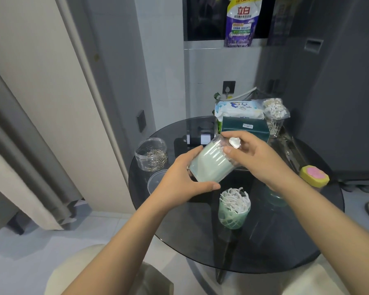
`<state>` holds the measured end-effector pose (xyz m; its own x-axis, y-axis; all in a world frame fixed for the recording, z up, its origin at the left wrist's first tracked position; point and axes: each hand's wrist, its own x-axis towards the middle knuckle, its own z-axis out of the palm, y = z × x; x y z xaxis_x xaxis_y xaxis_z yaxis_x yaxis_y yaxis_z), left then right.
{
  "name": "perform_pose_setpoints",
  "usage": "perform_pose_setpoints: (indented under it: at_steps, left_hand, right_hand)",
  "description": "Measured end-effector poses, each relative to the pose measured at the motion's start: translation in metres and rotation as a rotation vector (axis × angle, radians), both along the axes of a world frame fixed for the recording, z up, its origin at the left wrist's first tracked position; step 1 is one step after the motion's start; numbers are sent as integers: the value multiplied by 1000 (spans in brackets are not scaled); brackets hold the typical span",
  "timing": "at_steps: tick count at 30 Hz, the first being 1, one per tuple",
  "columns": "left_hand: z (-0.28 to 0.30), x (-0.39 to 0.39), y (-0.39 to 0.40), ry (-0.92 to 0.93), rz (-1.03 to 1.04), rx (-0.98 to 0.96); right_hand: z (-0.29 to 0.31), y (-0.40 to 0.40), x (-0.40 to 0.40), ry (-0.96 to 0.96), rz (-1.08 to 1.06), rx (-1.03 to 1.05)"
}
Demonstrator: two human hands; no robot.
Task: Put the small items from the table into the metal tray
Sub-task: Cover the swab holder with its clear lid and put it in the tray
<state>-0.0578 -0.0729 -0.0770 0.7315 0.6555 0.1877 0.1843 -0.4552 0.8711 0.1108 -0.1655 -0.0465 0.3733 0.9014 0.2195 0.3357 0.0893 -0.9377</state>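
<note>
Both hands are hovering over the dark glass tabletop (275, 248): the left hand (177, 182) is gripping a tilted clear container of cotton swabs (209, 162), and the right hand (258, 158) is pinching a small silvery piece (234, 142) at its mouth. Just below them a green cup of floss picks (234, 207) is standing; left of the left hand sits a clear jar of paper clips (151, 155).
</note>
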Motion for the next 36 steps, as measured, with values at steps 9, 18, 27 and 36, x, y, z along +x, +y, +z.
perform_pose_setpoints:
  at_steps: [9, 18, 27, 36]
  left_hand:
    - [7, 49, 5, -30, 39, 13]
    - [7, 129, 29, 24, -110, -81]
    - [-5, 254, 34, 277, -295, -28]
    - [-20, 300, 7, 240, -372, 16]
  right_hand:
    - [-2, 1, 21, 162, -121, -14]
    - [11, 5, 90, 402, -107, -74]
    - [9, -5, 179, 281, -335, -195]
    - [-7, -16, 223, 278, -442, -271]
